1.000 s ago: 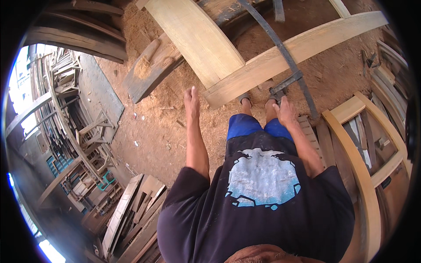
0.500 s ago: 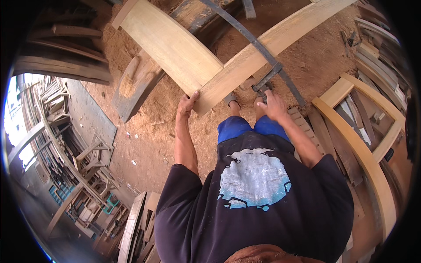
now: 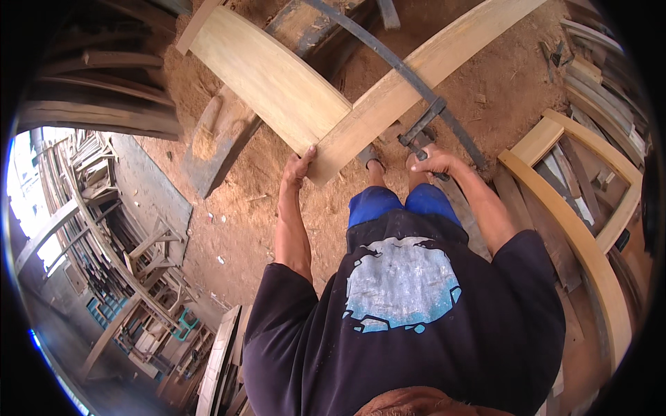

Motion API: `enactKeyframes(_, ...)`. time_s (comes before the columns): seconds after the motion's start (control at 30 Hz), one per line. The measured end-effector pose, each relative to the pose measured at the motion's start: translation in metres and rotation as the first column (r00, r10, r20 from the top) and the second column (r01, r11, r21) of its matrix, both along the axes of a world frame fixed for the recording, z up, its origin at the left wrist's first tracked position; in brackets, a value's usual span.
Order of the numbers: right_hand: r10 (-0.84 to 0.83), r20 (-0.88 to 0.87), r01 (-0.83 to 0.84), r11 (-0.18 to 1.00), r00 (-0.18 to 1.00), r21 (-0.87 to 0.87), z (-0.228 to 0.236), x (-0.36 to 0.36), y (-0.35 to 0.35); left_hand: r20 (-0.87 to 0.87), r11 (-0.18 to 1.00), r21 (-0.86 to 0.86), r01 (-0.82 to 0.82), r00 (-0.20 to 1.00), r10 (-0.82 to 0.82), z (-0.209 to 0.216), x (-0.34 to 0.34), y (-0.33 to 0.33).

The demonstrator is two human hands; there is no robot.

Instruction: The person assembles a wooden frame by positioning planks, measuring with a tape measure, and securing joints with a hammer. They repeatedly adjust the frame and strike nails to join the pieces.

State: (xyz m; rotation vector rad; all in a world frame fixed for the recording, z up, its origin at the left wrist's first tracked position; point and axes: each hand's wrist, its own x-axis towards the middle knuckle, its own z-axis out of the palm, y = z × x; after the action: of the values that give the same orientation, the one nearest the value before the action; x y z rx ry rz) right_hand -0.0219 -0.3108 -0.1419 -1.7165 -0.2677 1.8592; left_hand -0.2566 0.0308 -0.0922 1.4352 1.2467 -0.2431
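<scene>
A pale wooden frame lies ahead of me, with a wide panel board meeting a long rail at a corner. My left hand grips that near corner, thumb on top of the wood and fingers mostly hidden beneath. Across the rail runs a long dark metal bar clamp, its sliding jaw and screw near my feet. My right hand is closed around the handle end of the clamp's screw, thumb pointing left. Part of the handle sticks out below the fingers.
A weathered timber support stands under the panel on sawdust-covered ground. To the right, a curved wooden frame leans over stacked planks. More boards lie at upper left, and piled chair-like frames fill the left side.
My right hand has turned at the clamp's handle, with the wrist swung and the forearm raised outward. My left hand keeps its hold on the corner. The whole view has shifted slightly.
</scene>
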Motion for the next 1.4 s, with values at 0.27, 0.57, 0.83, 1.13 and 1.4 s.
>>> enactKeyframes(0.27,0.197,0.846,-0.089,0.980,0.496,-0.176,0.045,-0.056,0.012,0.060,0.996,-0.052,-0.074,0.995,0.077,-0.016,-0.007,-0.003)
enactKeyframes(0.57,0.053,0.108,-0.060,0.996,0.993,0.065,0.033,0.003,0.009,0.040,0.998,-0.064,-0.007,0.999,0.009,-0.025,-0.014,0.006)
enactKeyframes(0.83,0.088,0.919,-0.093,0.994,0.385,-0.056,0.069,-0.061,0.024,0.032,0.994,-0.098,-0.054,0.998,0.057,-0.029,-0.022,0.004)
enactKeyframes(1.13,0.128,0.521,-0.178,0.983,0.844,0.046,0.020,-0.014,0.010,0.201,0.986,-0.163,-0.047,0.976,0.080,-0.044,-0.029,0.002)
enactKeyframes(1.4,0.168,0.841,-0.088,0.986,0.515,-0.143,0.054,-0.042,0.017,0.180,0.982,-0.187,-0.033,0.981,0.067,-0.046,-0.021,0.009)
